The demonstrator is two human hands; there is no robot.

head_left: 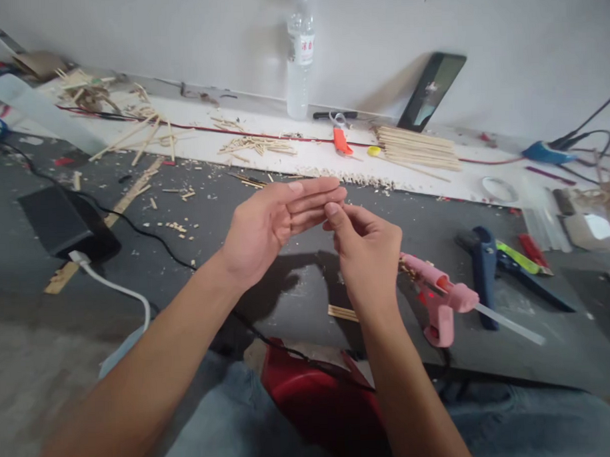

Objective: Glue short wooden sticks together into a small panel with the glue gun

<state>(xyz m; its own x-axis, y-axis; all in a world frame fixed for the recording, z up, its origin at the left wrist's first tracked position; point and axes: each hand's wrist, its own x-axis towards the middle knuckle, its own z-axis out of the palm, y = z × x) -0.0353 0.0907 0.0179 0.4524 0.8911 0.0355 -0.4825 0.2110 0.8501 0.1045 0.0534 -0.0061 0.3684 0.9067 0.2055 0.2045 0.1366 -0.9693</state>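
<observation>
Palm up, my left hand (279,219) has its fingers stretched out side by side above the dark table (209,225), with nothing lying on the palm. My right hand (368,243) is closed in a pinch, its thumb and fingertips touching the fingertips of my left hand; whatever it pinches, if anything, is hidden. Below my right wrist lie a few short wooden sticks (342,313). Just right of that wrist rests a pink glue gun (437,294) with a clear glue stick in its back end.
A water bottle (300,69), a leaning phone (433,91), a row of sticks (419,148) and orange-handled cutters (340,140) are at the back. A black power box (67,223) sits left. Blue pliers (485,275) lie right. Wood scraps (257,147) are scattered about.
</observation>
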